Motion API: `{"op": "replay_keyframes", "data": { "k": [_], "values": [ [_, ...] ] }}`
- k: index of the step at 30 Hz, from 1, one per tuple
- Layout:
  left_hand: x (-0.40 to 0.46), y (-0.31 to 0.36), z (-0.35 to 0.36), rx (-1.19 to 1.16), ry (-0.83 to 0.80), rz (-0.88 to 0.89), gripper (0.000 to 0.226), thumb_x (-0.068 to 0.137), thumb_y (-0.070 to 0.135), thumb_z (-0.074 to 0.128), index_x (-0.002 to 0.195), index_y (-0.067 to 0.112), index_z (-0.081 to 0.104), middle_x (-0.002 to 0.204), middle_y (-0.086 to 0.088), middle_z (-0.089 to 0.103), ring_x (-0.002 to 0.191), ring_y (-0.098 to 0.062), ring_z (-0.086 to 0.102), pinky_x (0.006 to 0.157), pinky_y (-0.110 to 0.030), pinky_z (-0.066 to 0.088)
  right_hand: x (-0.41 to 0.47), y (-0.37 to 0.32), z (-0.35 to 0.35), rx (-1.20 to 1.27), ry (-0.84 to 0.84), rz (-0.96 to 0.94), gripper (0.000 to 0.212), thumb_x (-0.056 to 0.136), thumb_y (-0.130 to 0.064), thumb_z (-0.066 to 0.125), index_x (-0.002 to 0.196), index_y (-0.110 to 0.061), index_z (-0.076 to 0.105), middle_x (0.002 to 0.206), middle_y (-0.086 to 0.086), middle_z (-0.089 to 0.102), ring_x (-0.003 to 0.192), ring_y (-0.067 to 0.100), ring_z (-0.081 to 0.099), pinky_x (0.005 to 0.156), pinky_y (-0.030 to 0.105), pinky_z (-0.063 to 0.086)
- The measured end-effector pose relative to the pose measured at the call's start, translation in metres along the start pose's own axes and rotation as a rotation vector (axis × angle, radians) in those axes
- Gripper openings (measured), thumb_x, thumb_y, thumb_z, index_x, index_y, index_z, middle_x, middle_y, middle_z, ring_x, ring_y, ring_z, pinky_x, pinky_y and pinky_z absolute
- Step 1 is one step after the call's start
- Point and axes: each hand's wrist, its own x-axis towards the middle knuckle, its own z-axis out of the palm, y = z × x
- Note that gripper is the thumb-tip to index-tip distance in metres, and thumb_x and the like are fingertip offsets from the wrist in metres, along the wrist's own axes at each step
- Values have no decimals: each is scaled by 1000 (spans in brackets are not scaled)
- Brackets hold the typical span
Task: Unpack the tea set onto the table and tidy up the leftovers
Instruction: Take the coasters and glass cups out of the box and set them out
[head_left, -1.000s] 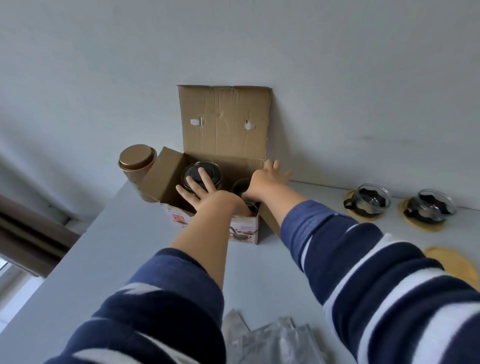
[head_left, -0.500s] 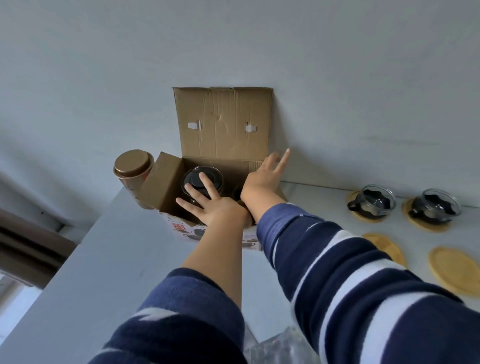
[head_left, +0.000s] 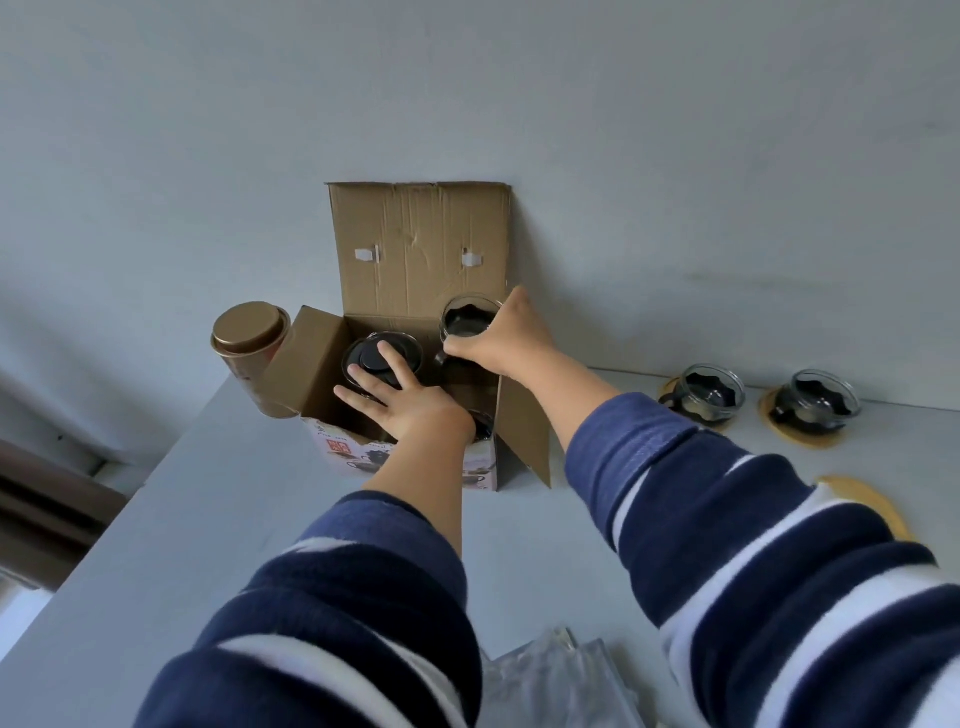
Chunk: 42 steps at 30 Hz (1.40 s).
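Clear plastic wrapping (head_left: 561, 680) lies nearest on the pale tabletop (head_left: 218, 519); the left hand (head_left: 410, 402) rests spread-fingered in the cardboard box (head_left: 415, 457) by the black-lidded teapot (head_left: 382, 356); the right hand (head_left: 511, 335) pinches a glass cup (head_left: 467, 317) above the box; it could slip, being gripped only at the rim; two cups (head_left: 714, 392) stand on coasters by the plain grey wall (head_left: 675, 156).

Brown cardboard box (head_left: 415, 249) on a pale grey worktop (head_left: 208, 519); gold tin (head_left: 249, 332); navy-and-white striped sleeves (head_left: 753, 545); yellow coasters (head_left: 878, 506); black-lidded teapot (head_left: 382, 356).
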Motion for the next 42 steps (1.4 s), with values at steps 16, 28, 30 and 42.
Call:
{"op": "replay_keyframes", "data": {
  "k": [16,28,30,42],
  "values": [
    [-15,-18,-35,-362,260,304,89,62,68,69,128,13,46,107,-4,64,97,-24,61,85,-42,53,-44,65,-58,252,244,40,76,69,-40,77,123,-7,34,125,10,44,111,26,50,79,30,43],
    [-90,93,-14,-514,173,648,78,67,51,72,134,19,46,129,3,54,117,-18,53,89,-32,44,-98,175,-129,160,386,263,81,69,-43,78,128,-7,36,129,8,47,116,25,52,83,29,40],
    [-100,117,3,-531,113,678,79,67,48,72,135,19,46,130,3,54,119,-18,53,90,-31,45,-109,208,-134,151,413,311,79,69,-43,78,126,-6,37,126,7,50,115,26,53,86,31,43],
    [-127,194,82,-566,-108,751,76,72,37,75,139,19,43,136,1,51,118,-20,54,95,-36,49,-136,338,-149,190,427,528,75,71,-41,78,125,-10,36,126,9,53,113,30,56,90,41,50]
  ]
}}
